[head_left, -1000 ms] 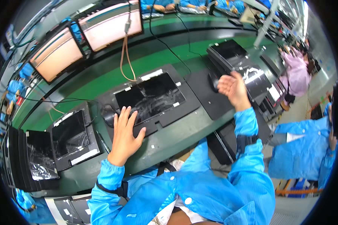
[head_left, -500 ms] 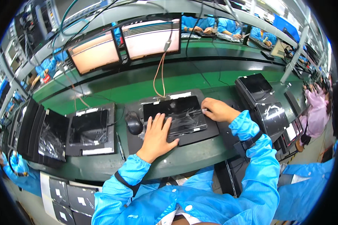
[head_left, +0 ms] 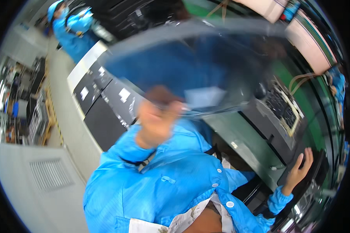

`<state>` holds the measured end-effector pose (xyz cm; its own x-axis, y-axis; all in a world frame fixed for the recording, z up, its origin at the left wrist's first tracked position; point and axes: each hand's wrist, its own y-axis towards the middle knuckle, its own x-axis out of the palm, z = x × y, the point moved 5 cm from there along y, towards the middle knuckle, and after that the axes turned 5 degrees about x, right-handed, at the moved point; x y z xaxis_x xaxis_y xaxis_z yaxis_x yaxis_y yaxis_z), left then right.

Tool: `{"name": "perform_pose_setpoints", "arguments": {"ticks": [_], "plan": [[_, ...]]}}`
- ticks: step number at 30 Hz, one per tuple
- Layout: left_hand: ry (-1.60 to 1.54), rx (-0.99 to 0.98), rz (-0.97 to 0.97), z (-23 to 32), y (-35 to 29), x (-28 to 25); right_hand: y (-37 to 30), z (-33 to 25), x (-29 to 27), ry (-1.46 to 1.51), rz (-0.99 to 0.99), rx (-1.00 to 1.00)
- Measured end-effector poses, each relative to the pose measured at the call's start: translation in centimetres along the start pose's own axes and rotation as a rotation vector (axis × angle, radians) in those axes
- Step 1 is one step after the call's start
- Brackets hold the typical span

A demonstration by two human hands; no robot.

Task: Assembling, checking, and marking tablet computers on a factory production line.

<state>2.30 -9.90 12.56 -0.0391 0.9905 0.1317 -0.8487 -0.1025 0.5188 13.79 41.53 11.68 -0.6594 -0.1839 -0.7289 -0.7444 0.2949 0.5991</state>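
My left hand [head_left: 157,116] is raised in front of my chest, its fingers closed on the near edge of a dark, glossy display panel [head_left: 225,73]. Motion smears the panel, which seems to be in clear film and carries a pale label or reflection [head_left: 205,96]. Off to the right, my right hand [head_left: 300,169] holds nothing, its fingers stretched and apart. It is beside a black work pad [head_left: 260,120] on which lies a dark flat part with a pale frame [head_left: 286,108], its details unclear.
Left of me, a white-edged surface holds several dark panels [head_left: 109,105] with white labels. The green bench [head_left: 239,143] runs to the right, under monitors [head_left: 313,42]. A person in blue [head_left: 72,29] is at the upper left. A grey vented cabinet [head_left: 31,167] stands lower left.
My view has swung left. The left hand, earlier flat on the film-covered panel on the pad, is now up holding a panel. My right hand has left the panel's edge and opened.
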Motion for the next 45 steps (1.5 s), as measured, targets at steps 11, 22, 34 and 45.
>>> {"name": "perform_pose_setpoints", "arguments": {"ticks": [11, 22, 34, 45], "plan": [[-0.052, -0.788, 0.854, -7.6, -23.1, -43.0, -2.4, -7.1, 6.0, 0.125, -0.096, -0.007], [1.943, -0.563, -0.2, 2.2, -5.4, -25.3, -2.4, 3.6, 1.2, -0.399, 0.241, 0.217], [0.418, 0.301, -1.404, -9.2, 2.3, 14.2, -7.4, 13.5, -0.7, -0.451, 0.234, 0.567], [0.159, 0.369, -0.896, -11.3, -2.9, 21.3, -6.0, 14.2, 0.0, -0.378, 0.302, 0.542]]}}
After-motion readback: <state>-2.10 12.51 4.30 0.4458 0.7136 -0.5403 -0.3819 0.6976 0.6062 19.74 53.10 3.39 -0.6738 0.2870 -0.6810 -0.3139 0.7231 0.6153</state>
